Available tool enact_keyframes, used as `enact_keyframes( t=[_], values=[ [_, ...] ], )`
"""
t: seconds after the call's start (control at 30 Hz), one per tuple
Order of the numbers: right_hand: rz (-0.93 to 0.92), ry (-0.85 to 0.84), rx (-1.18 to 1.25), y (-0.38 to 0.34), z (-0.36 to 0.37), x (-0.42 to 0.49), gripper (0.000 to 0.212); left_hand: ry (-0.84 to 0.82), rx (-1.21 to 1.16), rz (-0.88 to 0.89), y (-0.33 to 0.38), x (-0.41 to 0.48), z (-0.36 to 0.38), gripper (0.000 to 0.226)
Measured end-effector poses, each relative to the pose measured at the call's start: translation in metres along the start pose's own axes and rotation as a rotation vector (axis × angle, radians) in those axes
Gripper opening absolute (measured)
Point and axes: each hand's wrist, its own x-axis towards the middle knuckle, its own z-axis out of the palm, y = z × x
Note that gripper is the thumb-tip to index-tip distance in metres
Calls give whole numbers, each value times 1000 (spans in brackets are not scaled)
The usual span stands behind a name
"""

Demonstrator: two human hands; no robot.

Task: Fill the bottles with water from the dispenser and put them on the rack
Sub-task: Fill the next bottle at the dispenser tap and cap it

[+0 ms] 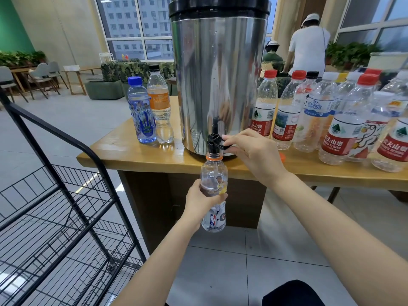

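Bottle held under the dispenser tap, just off the table's front edge

The left hand [202,200] curls round the middle of the uncapped bottle [213,171], holding it upright with its mouth right beneath the tap [213,140] of the steel dispenser [218,74]; the right hand [251,151], reaching over the table [132,149] edge, pinches the tap's black lever; the wire rack [66,195] stands off the table's left corner.

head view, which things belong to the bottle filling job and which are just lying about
Part of the job: dispenser, its tap pinched by the right hand, open bottle held under it by the left hand, other bottles on the table, wire rack.
Just about: chairs, sofa, plants, person in white behind.
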Motion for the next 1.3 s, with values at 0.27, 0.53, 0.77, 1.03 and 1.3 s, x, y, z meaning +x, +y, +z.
enact_keyframes(
  t=[0.27, 0.53, 0.77, 1.03, 1.3],
  values=[
    [0, -17, -37, 4, 2, -1, 32, 6, 3, -4, 1, 0, 1, 54],
    [3, -29, -22, 5, 2, -1, 31, 7, -12, -2, 0, 0, 0, 59],
    [4, -41, -27, 5, 2, 0, 31, 15, -17, -2, 0, 0, 1, 58],
    [-4, -49, -31, 5, 2, 0, 30, 20, -2, -4, -1, 1, 0, 57],
    [-7, -42, -30, 2, 1, 0, 30, 25, -5, -7, 0, 1, 0, 58]
  ],
)
